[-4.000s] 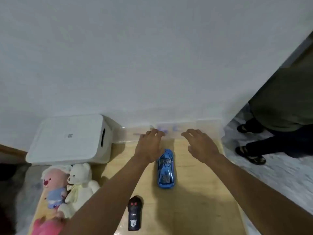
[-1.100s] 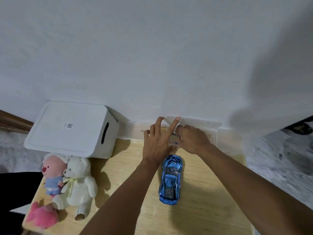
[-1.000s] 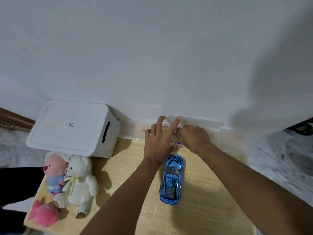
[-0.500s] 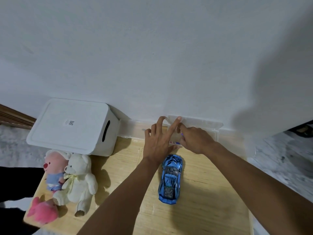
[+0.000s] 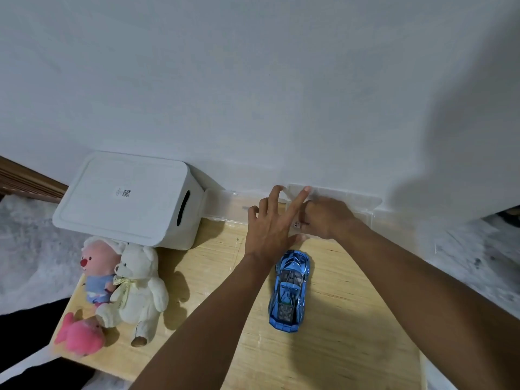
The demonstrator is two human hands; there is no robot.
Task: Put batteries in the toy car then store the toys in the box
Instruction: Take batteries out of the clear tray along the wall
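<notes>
Left hand (image 5: 270, 229), fingers straight, presses the clear case (image 5: 346, 193); right hand (image 5: 327, 218) pinches a battery (image 5: 297, 225), judged light, rigid, slippery: hold mid-barrel.

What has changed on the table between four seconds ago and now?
The lid of the clear box is now raised; the left hand props it with straight fingers. The right hand has curled onto a small packet there. The blue car, plush toys and white box stayed put.
</notes>
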